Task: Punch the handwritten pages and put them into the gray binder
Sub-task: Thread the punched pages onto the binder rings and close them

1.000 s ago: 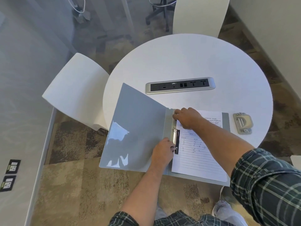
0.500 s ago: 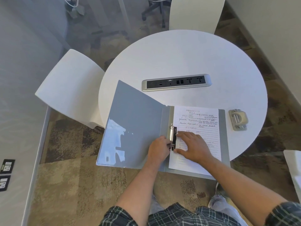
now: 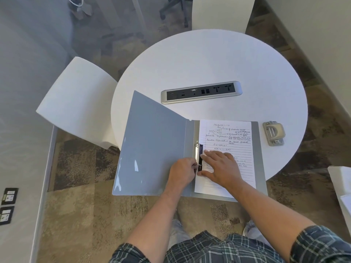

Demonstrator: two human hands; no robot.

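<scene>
**Q:** Which step are you on?

**A:** Filing, by the look of it. The gray binder (image 3: pixel 152 147) lies open at the near edge of the round table (image 3: pixel 209 59), its front cover hanging out past the rim. The handwritten pages (image 3: pixel 228 137) already sit on the right-hand board, their left margin against the ring mechanism (image 3: pixel 198 155). The hole punch (image 3: pixel 273 132) stands apart to the right, near nothing else, so you may judge punching complete.

**Q:** How are your hands placed?

**A:** Your left hand (image 3: pixel 181 172) is curled, fingertips pinched on the lower ring or its lever; which of the 2 cannot be told. Your right hand (image 3: pixel 221 168) lies flat and spread on the pages, palm down, gripping nothing, with its thumb at the margin beside the mechanism.

**Q:** What does the next move require?

**A:** 1. Keep the sheets pressed flat so the holes stay on the prongs. 2. Close the rings fully; whether they are now shut cannot be seen. 3. Fold the front cover over. Expect the overhanging cover to tip the binder if you release the pages early.
</scene>
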